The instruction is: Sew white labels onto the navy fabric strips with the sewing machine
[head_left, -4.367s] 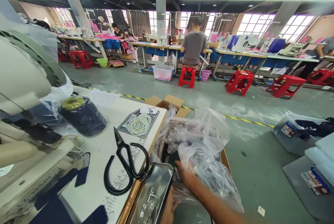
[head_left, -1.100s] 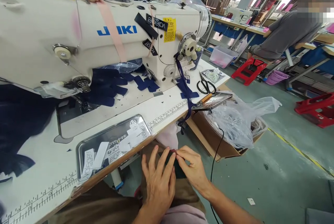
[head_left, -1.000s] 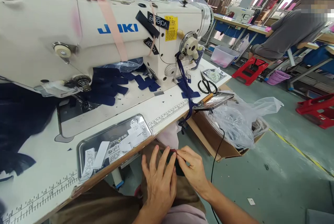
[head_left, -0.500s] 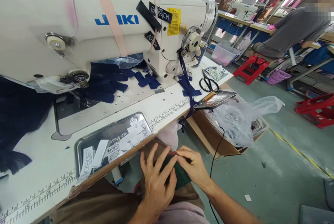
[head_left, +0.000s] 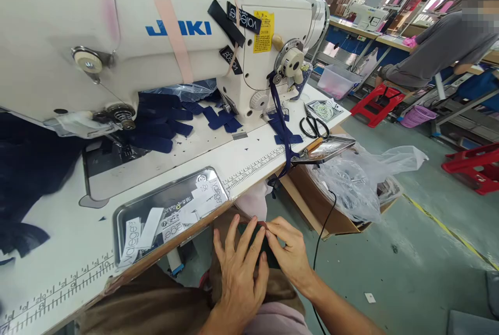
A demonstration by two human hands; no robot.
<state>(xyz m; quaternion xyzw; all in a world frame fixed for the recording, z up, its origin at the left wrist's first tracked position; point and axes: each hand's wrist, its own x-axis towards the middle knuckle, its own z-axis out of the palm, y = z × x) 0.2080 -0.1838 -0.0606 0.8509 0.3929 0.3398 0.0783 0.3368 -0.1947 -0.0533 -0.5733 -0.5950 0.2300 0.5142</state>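
Observation:
Over my lap, below the table edge, lies a dark green piece (head_left: 272, 259), perhaps cloth, with a reddish edge (head_left: 262, 224) at its top. My left hand (head_left: 240, 275) rests across it with fingers stretched and spread. Thumb and forefinger of my right hand (head_left: 290, 253) pinch the reddish edge close to the left fingertips. Both hands cover much of the piece, so its full shape is hidden. Just up and left of them, a metal tray (head_left: 166, 204) with printed white labels is set into the tabletop.
A white sewing machine (head_left: 202, 59) stands on the table with navy cloth pieces (head_left: 156, 121) around it. Scissors (head_left: 314, 126) lie at the right end. Below is a cardboard box (head_left: 335, 220) with clear plastic. A person in grey (head_left: 436, 49) sits on a red stool (head_left: 377, 103).
The view has shifted slightly. My left hand has moved a little right over the green piece, and less green shows between the hands. My right hand keeps its pinch.

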